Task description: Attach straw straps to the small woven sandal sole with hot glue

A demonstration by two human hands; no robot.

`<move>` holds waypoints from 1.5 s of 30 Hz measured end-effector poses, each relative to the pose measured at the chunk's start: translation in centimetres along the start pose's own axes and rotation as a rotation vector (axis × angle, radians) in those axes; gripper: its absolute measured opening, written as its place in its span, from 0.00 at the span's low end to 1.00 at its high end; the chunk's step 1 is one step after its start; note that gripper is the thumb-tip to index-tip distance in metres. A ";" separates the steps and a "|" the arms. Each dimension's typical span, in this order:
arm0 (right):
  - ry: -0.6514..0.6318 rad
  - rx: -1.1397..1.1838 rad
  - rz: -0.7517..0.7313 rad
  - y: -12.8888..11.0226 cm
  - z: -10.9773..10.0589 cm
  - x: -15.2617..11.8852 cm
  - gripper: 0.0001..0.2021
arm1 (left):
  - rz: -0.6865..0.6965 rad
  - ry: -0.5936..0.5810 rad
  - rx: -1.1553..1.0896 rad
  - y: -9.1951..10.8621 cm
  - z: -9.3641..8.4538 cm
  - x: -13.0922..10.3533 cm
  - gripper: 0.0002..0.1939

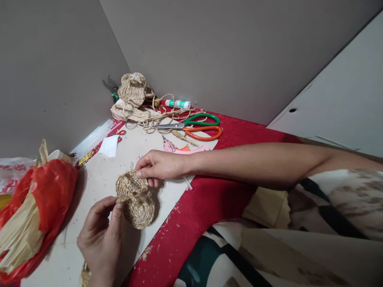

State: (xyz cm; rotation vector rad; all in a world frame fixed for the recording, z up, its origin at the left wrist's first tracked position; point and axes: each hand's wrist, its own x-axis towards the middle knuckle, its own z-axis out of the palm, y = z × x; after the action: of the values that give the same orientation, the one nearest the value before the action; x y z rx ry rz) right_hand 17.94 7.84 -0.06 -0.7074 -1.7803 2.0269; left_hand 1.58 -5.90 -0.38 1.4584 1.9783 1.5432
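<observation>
A woven straw piece point(140, 210) made of coiled tan cord, with two rounded lobes, is held above a pale board point(98, 175). My right hand point(160, 165) comes in from the right and pinches its upper edge between thumb and fingers. From below left, my left hand point(104, 229) grips a braided strip at the middle of the piece between thumb and forefinger. A bit of straw cord shows beneath my left wrist. Beyond the hands lie scissors point(176, 126) with one green and one orange handle, beside loose straw cord point(134, 113).
A red plastic bag point(56, 187) with pale straw strips stands at the left. Another woven piece point(131, 89), a white-and-green tube point(177, 104) and a pink glue gun point(191, 150) lie farther back on the red cloth and board. Grey panels point(194, 52) rise behind.
</observation>
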 end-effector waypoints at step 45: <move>0.021 0.042 -0.110 0.3 0.6 -0.1 0.06 | -0.393 -0.117 -0.183 -2.1 0.8 1.2 0.18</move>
State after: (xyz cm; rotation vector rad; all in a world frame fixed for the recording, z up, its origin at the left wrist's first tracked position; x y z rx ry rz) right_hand 17.67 7.28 -0.28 -0.6017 -1.7205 1.9715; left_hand 0.37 -4.35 -2.04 0.9918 1.8598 1.3877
